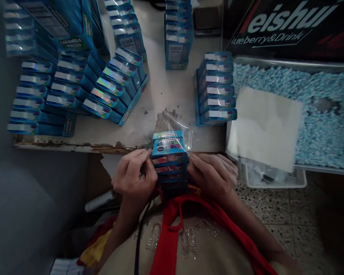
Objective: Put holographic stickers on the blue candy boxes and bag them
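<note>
Close in, centre: stack of blue boxes (169,160) clamped between both hands. Left hand (134,176) on its 9 o'clock side, fingers curled tight on edge. Right hand (213,173) on 3 o'clock side, fingers closed against it. Clear film (176,123) at stack's 12 o'clock. Candy tray (289,62) at 2 o'clock, box rows (74,88) at 10 o'clock.

The person wears a beige top (206,252) that fills the view's lower edge from five to seven o'clock. Across its chest runs lettering (189,238) of small glittering studs (too blurred to read). Two red straps (167,233) lie over the top, joined near the centre and spreading toward six and four o'clock. A thin black cable (138,244) runs down at seven o'clock of that joint. Yellow and red cloth (94,250) bunches at eight o'clock. The left hand (133,177), right hand (213,175) and forearms are bare.
</note>
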Tool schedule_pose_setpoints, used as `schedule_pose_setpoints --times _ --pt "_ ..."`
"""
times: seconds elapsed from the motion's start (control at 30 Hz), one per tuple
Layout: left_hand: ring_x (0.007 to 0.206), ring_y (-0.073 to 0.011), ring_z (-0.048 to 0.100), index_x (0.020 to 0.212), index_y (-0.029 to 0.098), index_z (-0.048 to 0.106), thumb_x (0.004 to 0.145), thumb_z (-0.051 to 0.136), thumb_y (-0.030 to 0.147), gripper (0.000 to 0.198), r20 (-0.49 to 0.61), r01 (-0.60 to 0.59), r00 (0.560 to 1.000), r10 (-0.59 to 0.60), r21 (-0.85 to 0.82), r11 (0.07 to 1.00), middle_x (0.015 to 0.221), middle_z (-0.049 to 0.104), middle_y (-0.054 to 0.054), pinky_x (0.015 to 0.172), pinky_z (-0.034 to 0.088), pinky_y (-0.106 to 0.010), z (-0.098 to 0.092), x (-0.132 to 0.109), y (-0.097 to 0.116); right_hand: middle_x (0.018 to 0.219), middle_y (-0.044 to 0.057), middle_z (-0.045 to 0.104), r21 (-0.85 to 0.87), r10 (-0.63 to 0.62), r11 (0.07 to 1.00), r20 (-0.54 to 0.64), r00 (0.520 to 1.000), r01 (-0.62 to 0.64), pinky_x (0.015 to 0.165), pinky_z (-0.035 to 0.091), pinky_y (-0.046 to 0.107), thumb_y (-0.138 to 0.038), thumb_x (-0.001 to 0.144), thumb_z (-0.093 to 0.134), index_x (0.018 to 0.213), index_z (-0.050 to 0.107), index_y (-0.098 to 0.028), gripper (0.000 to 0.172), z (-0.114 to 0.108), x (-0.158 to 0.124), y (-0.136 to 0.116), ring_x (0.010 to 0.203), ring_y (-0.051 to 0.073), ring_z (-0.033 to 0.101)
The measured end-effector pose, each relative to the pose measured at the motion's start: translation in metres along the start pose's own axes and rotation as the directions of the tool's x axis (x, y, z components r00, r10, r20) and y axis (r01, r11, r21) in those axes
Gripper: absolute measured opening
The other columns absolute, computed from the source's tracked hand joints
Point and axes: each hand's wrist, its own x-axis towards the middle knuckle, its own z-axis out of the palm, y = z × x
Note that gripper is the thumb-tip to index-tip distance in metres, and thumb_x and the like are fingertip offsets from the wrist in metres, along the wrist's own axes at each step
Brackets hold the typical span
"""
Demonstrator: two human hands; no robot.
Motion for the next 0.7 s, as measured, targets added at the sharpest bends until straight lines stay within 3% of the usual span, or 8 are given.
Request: schedule_pose_setpoints --times 0.23,0.33,0.43,0.57,0.7 --pt "0.085 -0.0172 0.075 0.103 0.022 0.074 0.084 0.077 0.009 0.024 -0.121 -0.180 0.975 0.187 0.063 0.982 0.096 0.078 -0.006 0.078 0.061 -0.029 0.007 -0.030 -0.023 0.089 0.000 0.080 0.046 0.067 0.997 0.000 0.998 -0.067 0.066 0.054 0.026 -0.017 0.092 0.073 0.108 0.066 -0.024 0.018 0.014 -0.003 0.000 0.075 0.013 0.074" --pt "0.083 -0.0167 0.075 0.103 0.022 0.072 0.081 0.078 0.007 0.027 -0.143 -0.218 0.962 0.233 0.113 0.969 0.093 0.078 -0.005 0.076 0.059 -0.028 0.014 -0.034 -0.035 0.087 0.000 0.080 0.049 0.100 0.994 -0.021 0.995 -0.099 0.066 0.054 0.026 -0.015 0.094 0.071 0.105 0.065 -0.022 0.015 0.016 0.004 -0.004 0.073 0.013 0.074" --pt "0.082 -0.0143 0.074 0.100 0.022 0.070 0.081 0.077 0.005 0.026 -0.153 -0.225 0.960 0.233 0.070 0.972 0.094 0.078 -0.004 0.074 0.056 -0.025 0.020 -0.036 -0.042 0.085 -0.001 0.080 0.056 0.055 0.997 -0.022 0.998 -0.054 0.066 0.054 0.027 -0.018 0.096 0.070 0.105 0.066 -0.022 0.011 0.012 0.008 -0.005 0.072 0.013 0.073" --pt "0.082 -0.0137 0.072 0.095 0.021 0.066 0.088 0.072 0.012 0.013 -0.156 -0.017 0.988 0.005 -0.075 0.997 0.090 0.075 -0.003 0.077 0.055 -0.026 0.031 -0.041 -0.044 0.085 0.000 0.078 0.117 -0.006 0.993 0.030 1.000 0.003 0.067 0.054 0.027 -0.019 0.097 0.069 0.107 0.067 -0.022 0.011 0.007 0.005 -0.004 0.075 0.013 0.072" --pt "0.082 -0.0143 0.068 0.096 0.019 0.063 0.088 0.072 0.022 0.012 -0.165 0.164 0.965 -0.204 -0.228 0.960 0.090 0.067 -0.002 0.079 0.057 -0.029 0.045 -0.046 -0.045 0.086 0.002 0.075 0.141 0.067 0.988 0.001 0.998 -0.067 0.066 0.051 0.029 -0.017 0.095 0.068 0.102 0.068 -0.022 0.008 0.012 -0.001 -0.004 0.072 0.014 0.068"
